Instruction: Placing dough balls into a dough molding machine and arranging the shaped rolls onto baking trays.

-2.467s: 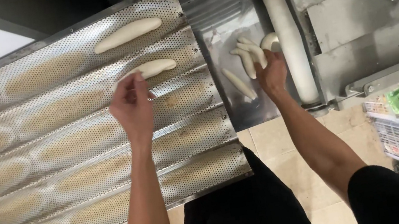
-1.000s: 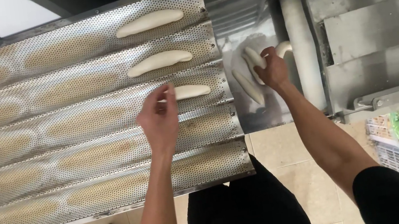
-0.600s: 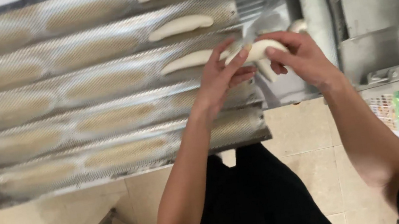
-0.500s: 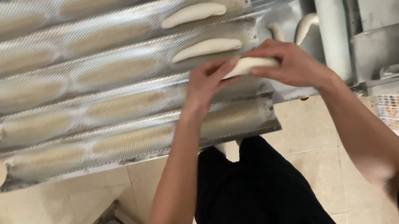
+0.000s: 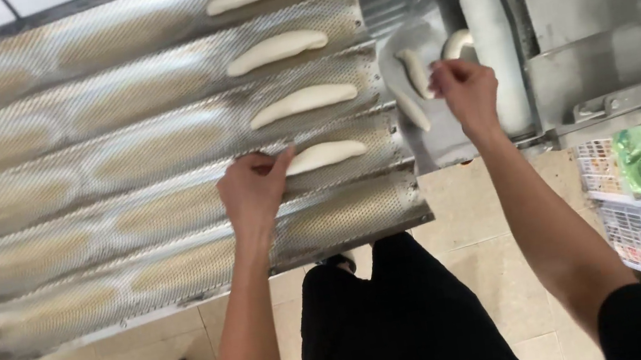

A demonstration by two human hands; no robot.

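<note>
Perforated baguette tray [image 5: 125,157]: four dough pieces [image 5: 303,100] fill the right ends of the upper four channels; left stretches and the whole near-edge channel lie open. Chute plate [image 5: 432,143] at the right edge: two dough pieces [image 5: 412,73], roller [image 5: 488,31] walls its right side.

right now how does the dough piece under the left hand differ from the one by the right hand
The tray piece lies crosswise in a groove of the perforated tray; the chute piece lies lengthwise on the machine's flat metal chute. The tray piece looks longer and fuller; the chute piece looks shorter and thinner. The left hand touches the tray piece's end; the right hand is right beside the chute piece. Both are pale, raw, elongated dough.
</note>
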